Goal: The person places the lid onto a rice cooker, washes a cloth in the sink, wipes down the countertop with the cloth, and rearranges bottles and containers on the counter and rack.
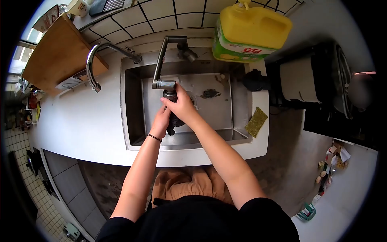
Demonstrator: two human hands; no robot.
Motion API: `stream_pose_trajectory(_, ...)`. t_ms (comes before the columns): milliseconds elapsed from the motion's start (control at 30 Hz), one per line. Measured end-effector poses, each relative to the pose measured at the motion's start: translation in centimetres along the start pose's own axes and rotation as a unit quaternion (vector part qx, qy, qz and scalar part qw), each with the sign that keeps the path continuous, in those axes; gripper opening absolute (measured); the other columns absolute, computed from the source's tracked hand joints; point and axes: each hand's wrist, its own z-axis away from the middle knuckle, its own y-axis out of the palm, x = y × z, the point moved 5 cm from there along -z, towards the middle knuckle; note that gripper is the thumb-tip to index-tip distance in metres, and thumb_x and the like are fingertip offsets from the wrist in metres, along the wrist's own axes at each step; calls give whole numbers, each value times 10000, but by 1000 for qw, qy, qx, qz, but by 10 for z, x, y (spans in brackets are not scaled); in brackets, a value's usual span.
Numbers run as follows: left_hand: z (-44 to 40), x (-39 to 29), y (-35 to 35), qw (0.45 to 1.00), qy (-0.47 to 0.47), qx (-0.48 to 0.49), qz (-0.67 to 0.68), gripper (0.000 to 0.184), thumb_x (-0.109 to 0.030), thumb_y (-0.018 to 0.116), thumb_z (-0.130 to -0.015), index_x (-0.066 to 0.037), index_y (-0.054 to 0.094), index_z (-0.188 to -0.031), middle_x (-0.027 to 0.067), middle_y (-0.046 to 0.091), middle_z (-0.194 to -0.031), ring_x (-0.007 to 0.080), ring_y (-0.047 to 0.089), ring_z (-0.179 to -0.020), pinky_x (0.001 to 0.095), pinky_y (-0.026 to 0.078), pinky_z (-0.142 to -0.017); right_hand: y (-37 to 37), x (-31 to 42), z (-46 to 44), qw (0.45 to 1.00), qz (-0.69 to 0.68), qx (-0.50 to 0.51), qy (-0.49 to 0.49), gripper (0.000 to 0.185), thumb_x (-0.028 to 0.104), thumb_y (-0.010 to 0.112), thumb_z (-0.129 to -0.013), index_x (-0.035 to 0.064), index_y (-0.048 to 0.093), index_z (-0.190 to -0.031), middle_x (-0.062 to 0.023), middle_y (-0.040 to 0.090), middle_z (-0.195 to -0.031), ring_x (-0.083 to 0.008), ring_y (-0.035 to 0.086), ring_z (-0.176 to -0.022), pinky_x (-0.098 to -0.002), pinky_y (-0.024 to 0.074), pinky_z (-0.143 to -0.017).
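Both hands are together under the spout of the grey kitchen faucet [161, 60], over the steel sink [213, 117]. A dark, bunched cloth [176, 121] is squeezed between them, its lower end hanging beneath the fingers. My left hand [162, 117] grips it from the left side, with the wrist in a dark beaded bracelet [154, 137]. From the right, my right hand [183, 105] closes around its upper part, close to the spout's tip. Much of the cloth is hidden by the fingers, and I cannot tell whether water is running.
Dark residue [210, 93] lies on the sink floor. On the right ledge are a green scouring pad [256, 122] and another dark bunched cloth [254, 80]. A large yellow detergent jug [250, 34] stands behind. At left, a chrome gooseneck tap [93, 64] rises beside a wooden board [64, 52].
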Motion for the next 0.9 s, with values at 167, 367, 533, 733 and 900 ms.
stream_pose_trajectory(167,8,16,-1,999,-28,4,-40,329,-225,510,-963,13,557,-1185,60,635,-979,123,580,-859,269,464,-763,-8,23,-9,995,-62,57,52,470,145,740,-819,40,520,-1221,-17,574,-990,-121,527,-910,-285,457,-850)
stream_pose_trajectory(367,15,11,9,993,-58,60,-88,297,-197,528,-968,1,589,-1181,50,640,-991,123,586,-880,261,470,-777,-19,54,-29,986,-94,113,79,419,149,754,-820,31,544,-1162,-8,560,-1004,-102,533,-930,-269,457,-861)
stream_pose_trajectory(533,6,11,19,992,10,28,-122,306,-195,516,-968,13,593,-1178,77,648,-1021,157,598,-900,284,470,-802,-23,51,-30,994,-54,95,16,398,147,763,-807,30,551,-1123,-13,565,-1000,-102,536,-936,-276,465,-861)
stream_pose_trajectory(733,-25,-4,34,938,184,11,-294,362,-259,465,-960,-25,554,-1222,194,647,-1059,309,614,-983,393,474,-850,-25,50,-21,997,12,72,-13,471,192,744,-822,32,531,-1211,-43,582,-1032,-150,552,-969,-312,459,-910)
stream_pose_trajectory(900,-43,-10,36,889,252,39,-381,261,-195,542,-890,-20,580,-1079,192,652,-1029,345,615,-953,418,488,-796,-26,20,7,996,22,79,46,538,249,694,-862,16,490,-1303,-120,536,-1246,-230,531,-1124,-356,427,-983)
